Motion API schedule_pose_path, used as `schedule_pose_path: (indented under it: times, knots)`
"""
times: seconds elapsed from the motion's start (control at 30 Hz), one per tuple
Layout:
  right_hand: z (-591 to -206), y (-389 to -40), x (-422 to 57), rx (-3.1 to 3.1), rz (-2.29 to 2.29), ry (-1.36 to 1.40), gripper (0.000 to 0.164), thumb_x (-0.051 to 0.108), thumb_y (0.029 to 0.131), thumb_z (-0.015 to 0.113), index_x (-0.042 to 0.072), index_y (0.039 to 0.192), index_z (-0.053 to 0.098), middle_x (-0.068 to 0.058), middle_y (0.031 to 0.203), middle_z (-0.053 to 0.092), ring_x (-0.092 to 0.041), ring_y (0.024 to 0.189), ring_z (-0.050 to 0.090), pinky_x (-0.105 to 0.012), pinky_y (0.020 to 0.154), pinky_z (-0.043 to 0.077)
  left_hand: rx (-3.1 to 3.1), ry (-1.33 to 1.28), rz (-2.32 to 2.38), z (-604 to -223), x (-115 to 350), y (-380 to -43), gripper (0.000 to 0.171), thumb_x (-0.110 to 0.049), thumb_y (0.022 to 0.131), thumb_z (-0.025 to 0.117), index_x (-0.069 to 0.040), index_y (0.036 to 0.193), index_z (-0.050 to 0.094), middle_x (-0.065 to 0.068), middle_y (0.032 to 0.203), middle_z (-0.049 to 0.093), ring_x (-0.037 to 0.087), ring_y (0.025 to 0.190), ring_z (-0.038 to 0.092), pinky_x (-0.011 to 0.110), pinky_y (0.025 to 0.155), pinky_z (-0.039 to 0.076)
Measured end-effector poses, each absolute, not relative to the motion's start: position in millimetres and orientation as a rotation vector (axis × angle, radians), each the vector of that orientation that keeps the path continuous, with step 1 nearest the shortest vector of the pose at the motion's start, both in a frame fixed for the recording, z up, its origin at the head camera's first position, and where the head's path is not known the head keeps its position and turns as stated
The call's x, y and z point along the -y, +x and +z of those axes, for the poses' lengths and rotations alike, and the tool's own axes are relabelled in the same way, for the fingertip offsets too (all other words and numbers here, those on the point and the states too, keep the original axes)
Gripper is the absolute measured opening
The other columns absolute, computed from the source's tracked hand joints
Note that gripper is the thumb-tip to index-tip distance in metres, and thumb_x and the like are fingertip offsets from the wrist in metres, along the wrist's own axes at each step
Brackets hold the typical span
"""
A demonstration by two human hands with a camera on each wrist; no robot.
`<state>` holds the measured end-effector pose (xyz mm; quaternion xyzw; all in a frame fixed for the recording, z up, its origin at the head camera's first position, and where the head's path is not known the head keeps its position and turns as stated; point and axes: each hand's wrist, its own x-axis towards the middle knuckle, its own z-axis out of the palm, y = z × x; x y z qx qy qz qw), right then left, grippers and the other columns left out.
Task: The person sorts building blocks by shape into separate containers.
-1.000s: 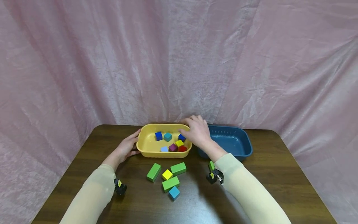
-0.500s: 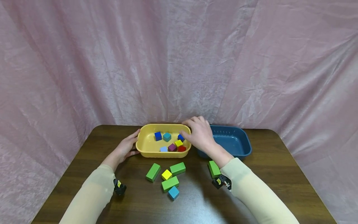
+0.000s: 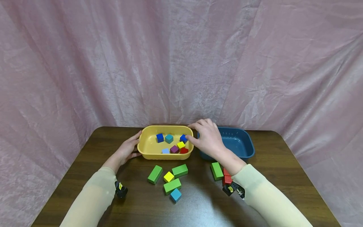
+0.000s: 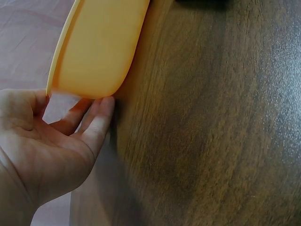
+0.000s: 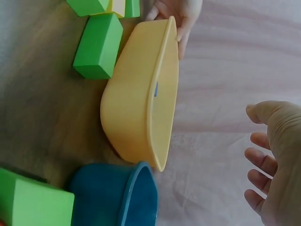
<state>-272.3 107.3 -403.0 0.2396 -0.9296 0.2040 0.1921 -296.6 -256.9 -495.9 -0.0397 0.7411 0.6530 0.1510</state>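
Observation:
A yellow plastic basin (image 3: 147,150) stands on the table with several small cubes inside, among them a purple cube (image 3: 174,149) and a red cube (image 3: 184,150). My left hand (image 3: 127,149) grips its left end; in the left wrist view the thumb is at the rim and the fingertips (image 4: 107,106) are low on the end wall. My right hand (image 3: 209,138) hovers over the gap between this basin and a blue basin (image 3: 238,142) at its right. Its fingers are spread and loosely bent, holding nothing, as the right wrist view shows.
In front of the yellow basin lie green blocks (image 3: 172,186), a yellow cube (image 3: 169,177) and a light blue cube (image 3: 175,195). Another green block (image 3: 216,171) and red blocks (image 3: 227,179) lie near my right forearm. A pink curtain (image 3: 181,63) hangs behind the table.
My right hand has moved right, away from the yellow basin's right end, and its forearm has uncovered the green block and red blocks. My left hand keeps its place on the basin.

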Motion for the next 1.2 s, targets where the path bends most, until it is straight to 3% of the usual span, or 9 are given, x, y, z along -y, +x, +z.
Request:
schedule_pose_path:
  times: [1.2]
  knots:
    - [-409.1,-229.8,-133.0,2.51,0.579,0.792,0.035,0.041,0.087,0.082,0.02,0.115,0.078,0.003,0.108,0.066,-0.021,0.106,0.051,-0.043,0.09,0.043,-2.121,-0.105,1.881,-496.1,257.8,-294.9,0.056,-0.026,0.113,0.036,-0.033,0.165,0.016,0.008,0.17,0.017,0.03,0.129,0.052,0.045,0.099,0.05]
